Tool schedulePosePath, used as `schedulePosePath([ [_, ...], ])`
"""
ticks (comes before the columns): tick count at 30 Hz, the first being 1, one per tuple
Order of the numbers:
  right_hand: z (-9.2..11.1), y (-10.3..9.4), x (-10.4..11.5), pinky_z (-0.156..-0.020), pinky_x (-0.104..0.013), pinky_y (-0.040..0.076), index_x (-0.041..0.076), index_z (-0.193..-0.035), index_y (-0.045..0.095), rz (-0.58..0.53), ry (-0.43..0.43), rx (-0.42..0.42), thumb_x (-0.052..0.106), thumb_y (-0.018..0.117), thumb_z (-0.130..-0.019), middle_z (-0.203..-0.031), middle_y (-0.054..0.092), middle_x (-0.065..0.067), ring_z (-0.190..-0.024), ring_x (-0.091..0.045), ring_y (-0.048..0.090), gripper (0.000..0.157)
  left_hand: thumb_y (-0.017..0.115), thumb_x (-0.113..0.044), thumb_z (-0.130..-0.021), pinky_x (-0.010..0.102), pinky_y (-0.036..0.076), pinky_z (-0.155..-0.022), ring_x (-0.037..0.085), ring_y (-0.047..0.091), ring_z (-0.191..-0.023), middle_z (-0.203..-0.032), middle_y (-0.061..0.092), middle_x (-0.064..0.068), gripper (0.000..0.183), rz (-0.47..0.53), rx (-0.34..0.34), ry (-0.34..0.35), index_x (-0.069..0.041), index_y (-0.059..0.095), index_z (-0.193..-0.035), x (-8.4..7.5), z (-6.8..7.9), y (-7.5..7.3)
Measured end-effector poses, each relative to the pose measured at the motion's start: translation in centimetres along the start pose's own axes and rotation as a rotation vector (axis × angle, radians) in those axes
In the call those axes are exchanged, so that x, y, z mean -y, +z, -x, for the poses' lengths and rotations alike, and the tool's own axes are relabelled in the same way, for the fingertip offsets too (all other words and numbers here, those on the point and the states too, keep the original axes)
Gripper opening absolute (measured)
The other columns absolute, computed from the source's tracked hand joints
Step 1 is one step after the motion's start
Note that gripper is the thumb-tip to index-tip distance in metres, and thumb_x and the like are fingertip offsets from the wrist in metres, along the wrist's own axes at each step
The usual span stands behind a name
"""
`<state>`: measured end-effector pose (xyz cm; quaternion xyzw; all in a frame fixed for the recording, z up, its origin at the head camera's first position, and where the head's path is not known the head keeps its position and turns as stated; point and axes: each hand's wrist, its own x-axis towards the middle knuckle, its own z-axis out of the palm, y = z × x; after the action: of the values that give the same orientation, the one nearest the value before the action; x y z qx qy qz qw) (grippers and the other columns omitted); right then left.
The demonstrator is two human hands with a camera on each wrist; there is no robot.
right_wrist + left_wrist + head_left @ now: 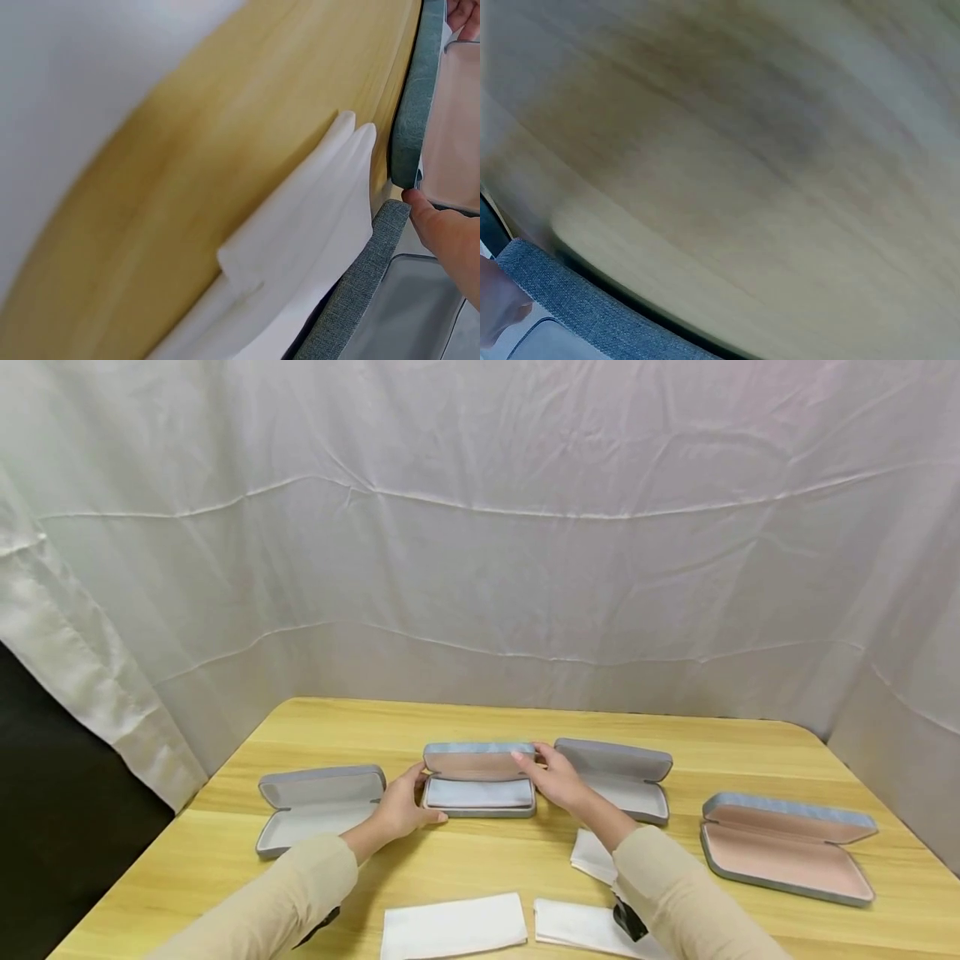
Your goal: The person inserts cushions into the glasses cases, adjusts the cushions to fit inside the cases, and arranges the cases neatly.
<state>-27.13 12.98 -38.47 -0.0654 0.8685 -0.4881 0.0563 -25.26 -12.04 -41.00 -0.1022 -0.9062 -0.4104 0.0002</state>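
Observation:
An open glasses case [472,766] with a pink lining and pale blue lid stands at the middle of the table. Inside its base lies a folded light blue cloth [480,793]. My left hand [401,806] grips the case's left end, thumb at the front and fingers toward the back. At the right end, my right hand [558,781] holds the lid's edge, thumb on its front. The right wrist view shows that hand's fingers [442,236] by the corner of the pink-lined lid [454,135]. The left wrist view catches only part of the left hand [499,304].
Open grey cases stand to the left [322,789] and right [615,760] of the middle one. A pink-lined open case [787,856] lies farther right. Folded white cloths [453,927] lie along the front, partly behind the right sleeve [675,885]. A white curtain [480,568] hangs behind the table.

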Motion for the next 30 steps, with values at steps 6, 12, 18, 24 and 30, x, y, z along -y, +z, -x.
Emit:
schedulePosePath([
  [6, 0.1, 0.0, 0.0, -0.104, -0.053, 0.036, -0.003, -0.144, 0.025, 0.003, -0.006, 0.019, 0.047, 0.047, -0.094, -0.142, 0.036, -0.026, -0.130, -0.040, 0.037, 0.074, 0.081, -0.008, -0.069, 0.048, 0.040, -0.101, 0.038, 0.052, -0.117, -0.122, 0.057, 0.022, 0.086, -0.005, -0.001, 0.032, 0.009, 0.032, -0.138, 0.0, 0.3, -0.3],
  [12, 0.4, -0.1, 0.1, -0.103, -0.052, 0.037, -0.002, -0.144, 0.024, -0.009, -0.004, 0.036, 0.047, 0.049, -0.093, -0.142, 0.037, -0.025, -0.129, -0.039, 0.038, 0.076, 0.080, -0.007, -0.070, 0.047, 0.044, -0.097, 0.038, 0.054, -0.113, -0.120, 0.057, 0.023, 0.085, -0.001, 0.003, 0.050, 0.011, 0.032, -0.138, 0.0, 0.7, -0.5],
  [18, 1.1, -0.2, 0.2, -0.101, -0.052, 0.038, -0.004, -0.144, 0.023, 0.004, -0.007, 0.051, 0.045, 0.050, -0.093, -0.143, 0.034, -0.026, -0.129, -0.039, 0.038, 0.076, 0.081, -0.006, -0.068, 0.045, 0.045, -0.096, 0.034, 0.056, -0.111, -0.118, 0.058, 0.020, 0.087, 0.022, 0.007, 0.028, 0.009, 0.032, -0.138, -0.1, 1.1, -0.3],
  [24, 1.4, -0.2, 0.3, -0.099, -0.049, 0.041, -0.004, -0.142, 0.028, 0.005, -0.019, 0.036, 0.043, 0.052, -0.093, -0.137, 0.042, -0.023, -0.124, -0.035, 0.044, 0.073, 0.082, -0.006, -0.067, 0.045, 0.046, -0.094, 0.033, 0.056, -0.108, -0.117, 0.058, 0.020, 0.090, 0.015, 0.010, 0.042, 0.011, 0.030, -0.138, -0.2, 1.3, -0.3],
  [30, 1.4, 0.0, 0.5, -0.100, -0.049, 0.040, -0.005, -0.138, 0.036, 0.026, -0.001, 0.033, 0.045, 0.048, -0.094, -0.134, 0.046, -0.023, -0.125, -0.038, 0.043, 0.068, 0.082, -0.006, -0.066, 0.044, 0.046, -0.093, 0.029, 0.056, -0.104, -0.114, 0.058, 0.018, 0.092, 0.022, 0.017, 0.044, 0.008, 0.030, -0.140, 0.0, 1.3, -0.4],
])
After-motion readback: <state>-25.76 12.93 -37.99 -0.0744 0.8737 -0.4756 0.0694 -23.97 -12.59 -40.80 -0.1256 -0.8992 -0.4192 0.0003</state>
